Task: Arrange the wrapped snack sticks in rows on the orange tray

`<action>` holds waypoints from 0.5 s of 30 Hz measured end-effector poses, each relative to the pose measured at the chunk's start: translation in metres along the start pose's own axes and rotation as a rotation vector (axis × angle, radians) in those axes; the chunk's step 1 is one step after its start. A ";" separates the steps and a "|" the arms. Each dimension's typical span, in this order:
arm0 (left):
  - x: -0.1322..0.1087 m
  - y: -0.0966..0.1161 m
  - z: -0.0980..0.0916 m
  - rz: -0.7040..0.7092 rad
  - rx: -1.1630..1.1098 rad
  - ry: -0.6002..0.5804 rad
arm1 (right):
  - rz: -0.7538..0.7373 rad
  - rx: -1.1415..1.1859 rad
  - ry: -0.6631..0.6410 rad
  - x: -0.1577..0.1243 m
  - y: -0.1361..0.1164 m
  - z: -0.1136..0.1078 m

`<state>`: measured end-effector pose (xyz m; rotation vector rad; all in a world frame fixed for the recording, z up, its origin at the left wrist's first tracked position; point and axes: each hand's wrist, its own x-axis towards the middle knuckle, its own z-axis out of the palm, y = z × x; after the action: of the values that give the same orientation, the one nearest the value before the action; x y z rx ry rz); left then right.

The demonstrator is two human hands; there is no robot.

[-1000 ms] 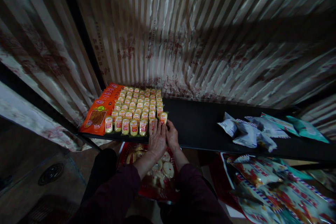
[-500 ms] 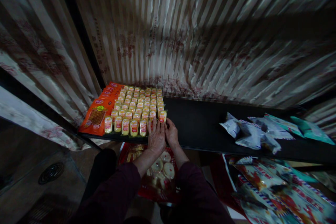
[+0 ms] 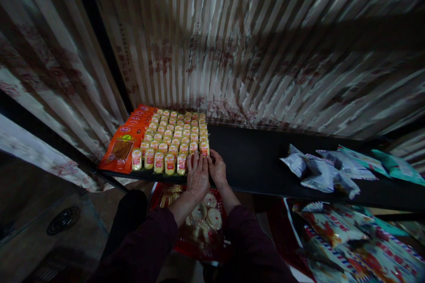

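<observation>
Rows of small yellow wrapped snack packs stand tightly packed on the left end of a black shelf. My left hand lies on the shelf's front edge with fingers stretched over the nearest packs in the front row. My right hand rests beside it, fingers curled against the pack at the right end of the front row. Whether either hand grips a pack is hard to tell. Both arms wear dark sleeves.
Orange flat packets lie left of the yellow packs. Grey and teal bags sit at the shelf's right. Below the shelf are a red bag of round cakes and colourful packets. A striped curtain hangs behind.
My hands have stayed together at the front row's right end, shifting only slightly. The view has drifted a little.
</observation>
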<state>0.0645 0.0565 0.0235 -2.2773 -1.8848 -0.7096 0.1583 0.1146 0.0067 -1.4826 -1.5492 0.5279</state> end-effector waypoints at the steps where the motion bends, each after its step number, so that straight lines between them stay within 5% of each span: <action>1: 0.000 0.000 0.000 0.003 0.001 -0.003 | 0.002 0.005 0.006 0.000 0.000 0.000; 15: -0.001 -0.005 0.012 0.038 0.035 0.024 | -0.099 -0.199 -0.001 -0.001 0.006 0.001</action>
<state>0.0628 0.0616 0.0113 -2.2664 -1.8240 -0.6906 0.1609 0.1154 0.0006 -1.5429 -1.7058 0.3242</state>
